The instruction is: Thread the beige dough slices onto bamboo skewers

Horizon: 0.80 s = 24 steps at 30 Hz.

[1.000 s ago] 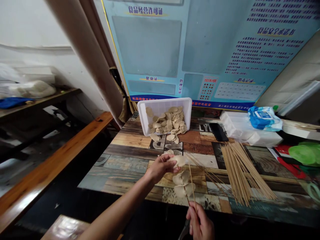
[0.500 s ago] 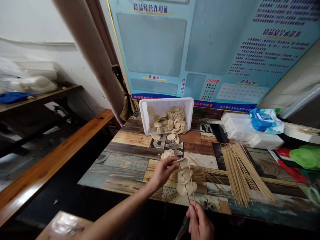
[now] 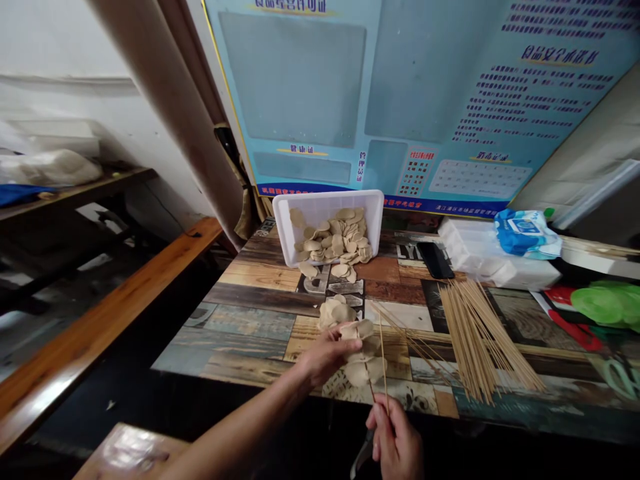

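Observation:
My right hand [image 3: 397, 437], near the front edge, is closed around the lower ends of two thin wooden skewers [image 3: 383, 360]. Several thin, round beige slices [image 3: 361, 375] are threaded on one skewer; the other stands bare beside it. My left hand [image 3: 324, 355] pinches a beige slice [image 3: 358, 329] at the upper end of the threaded stack, thumb on the near side. Its other fingers are partly hidden behind the slices. Just beyond my left hand lies a small pile of loose slices [image 3: 334, 311] on the patterned table [image 3: 250, 320].
A white plastic tub [image 3: 286, 230] on its side spills slices at the back. To the right lie a bundle of skewers [image 3: 473, 340], a phone [image 3: 435, 260], plastic-wrapped white packs [image 3: 480, 250], a blue wipes pack [image 3: 526, 232] and a green item [image 3: 607, 303]. A wooden bench [image 3: 115, 310] runs left.
My left hand has moved slightly down and closer to the threaded slices, uncovering more of the loose pile. My right hand keeps its hold on the skewers. The view has shifted slightly.

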### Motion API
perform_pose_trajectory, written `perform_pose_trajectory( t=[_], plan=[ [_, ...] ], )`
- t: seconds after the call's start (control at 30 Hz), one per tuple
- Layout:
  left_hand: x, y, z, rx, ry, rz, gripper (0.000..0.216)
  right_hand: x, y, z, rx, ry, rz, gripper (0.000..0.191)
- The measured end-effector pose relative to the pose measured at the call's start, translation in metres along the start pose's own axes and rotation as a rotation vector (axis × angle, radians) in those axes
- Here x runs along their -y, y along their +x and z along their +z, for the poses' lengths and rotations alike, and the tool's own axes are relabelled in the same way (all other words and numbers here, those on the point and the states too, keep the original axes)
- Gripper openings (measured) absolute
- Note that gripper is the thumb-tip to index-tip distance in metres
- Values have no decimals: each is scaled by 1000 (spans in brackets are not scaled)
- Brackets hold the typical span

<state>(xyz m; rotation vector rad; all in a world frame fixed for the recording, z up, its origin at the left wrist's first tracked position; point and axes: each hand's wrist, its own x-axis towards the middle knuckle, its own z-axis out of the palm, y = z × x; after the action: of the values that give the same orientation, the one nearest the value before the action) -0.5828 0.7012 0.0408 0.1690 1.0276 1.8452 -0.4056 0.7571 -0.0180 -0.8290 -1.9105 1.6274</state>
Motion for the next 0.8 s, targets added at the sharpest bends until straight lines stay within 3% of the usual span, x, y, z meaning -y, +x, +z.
perform_pose_trajectory(
  t=[0.1, 0.23, 0.6, 0.7, 0.8],
  plan=[
    [10, 1, 3, 31, -73, -3, 35, -7, 0, -2, 63, 9, -21, 37],
    [18, 3, 2, -46, -122, -32, 27, -17, -6, -5, 65, -19, -8, 44],
    [39, -3, 10, -5, -90, -93, 36, -18, -7, -7, -16, -82, 20, 49],
    [22, 3, 1, -20, 146, -52, 49, -16, -5, -10, -37, -62, 29, 49],
    [-6, 18, -19, -190, 717, 297, 41, -14, -3, -14, -58, -53, 33, 48]
  ],
)
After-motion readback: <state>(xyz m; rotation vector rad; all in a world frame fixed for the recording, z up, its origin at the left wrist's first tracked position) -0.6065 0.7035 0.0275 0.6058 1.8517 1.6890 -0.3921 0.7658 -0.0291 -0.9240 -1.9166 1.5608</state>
